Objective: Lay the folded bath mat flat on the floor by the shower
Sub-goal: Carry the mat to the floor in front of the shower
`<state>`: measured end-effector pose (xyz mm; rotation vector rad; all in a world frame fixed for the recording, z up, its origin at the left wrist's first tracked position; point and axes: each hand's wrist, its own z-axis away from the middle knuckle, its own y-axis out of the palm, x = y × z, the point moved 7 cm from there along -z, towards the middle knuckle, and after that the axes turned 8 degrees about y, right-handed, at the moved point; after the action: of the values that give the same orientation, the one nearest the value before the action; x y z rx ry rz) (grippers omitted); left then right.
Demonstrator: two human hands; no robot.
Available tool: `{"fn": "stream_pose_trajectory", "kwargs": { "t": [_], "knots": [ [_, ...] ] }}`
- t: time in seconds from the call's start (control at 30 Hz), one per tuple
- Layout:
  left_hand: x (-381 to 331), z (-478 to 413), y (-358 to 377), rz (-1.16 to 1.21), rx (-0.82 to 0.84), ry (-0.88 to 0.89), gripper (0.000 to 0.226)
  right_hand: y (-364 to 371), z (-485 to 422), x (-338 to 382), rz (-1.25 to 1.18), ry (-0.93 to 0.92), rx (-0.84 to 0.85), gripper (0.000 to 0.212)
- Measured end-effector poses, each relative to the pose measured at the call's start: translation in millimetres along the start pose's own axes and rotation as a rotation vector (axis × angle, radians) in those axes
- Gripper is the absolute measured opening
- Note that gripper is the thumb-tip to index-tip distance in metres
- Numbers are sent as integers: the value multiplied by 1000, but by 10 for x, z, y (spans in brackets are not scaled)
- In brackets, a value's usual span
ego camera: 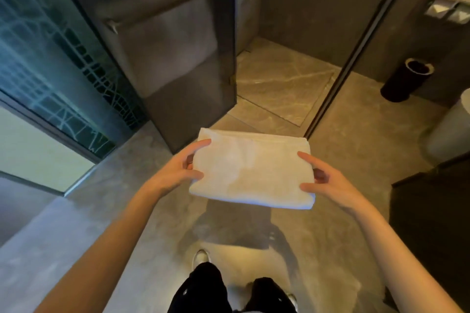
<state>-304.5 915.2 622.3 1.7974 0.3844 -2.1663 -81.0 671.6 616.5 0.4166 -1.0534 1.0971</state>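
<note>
Bath mat (250,171): folded, thick white terry rectangle with soft rounded edges, held level in the air, well above the floor (356,160). Left hand (175,170) grips its 9 o'clock edge, right hand (328,183) its 3 o'clock edge, fingers curled round the cloth. Nothing laid yet; lowering and spreading remain. Shower floor (279,99), veined polished stone, at 12 o'clock; smoked glass door (178,58) at 11.

Most fingers of your left hand (178,173) and right hand (328,183) lie hidden under the bath mat (250,173), so you cannot see their hold beneath. The right edge cuts off the white fixture (452,132); your trouser legs (203,287) cover most of your shoes (201,256).
</note>
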Motion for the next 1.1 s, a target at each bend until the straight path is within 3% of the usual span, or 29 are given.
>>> {"fn": "stream_pose_trajectory", "kwargs": {
  "t": [0.2, 0.4, 1.1],
  "knots": [
    [65, -128, -1102, -48, -6, -19, 75, 753, -639, 391, -6, -20, -1, 72],
    [105, -461, -1689, -60, -22, -53, 78, 1057, -1122, 631, -22, 8, -16, 71],
    [345, -2955, -2308, -123, 116, -105, 83, 410, -2968, 812, -95, 80, -145, 74]
  ]
}}
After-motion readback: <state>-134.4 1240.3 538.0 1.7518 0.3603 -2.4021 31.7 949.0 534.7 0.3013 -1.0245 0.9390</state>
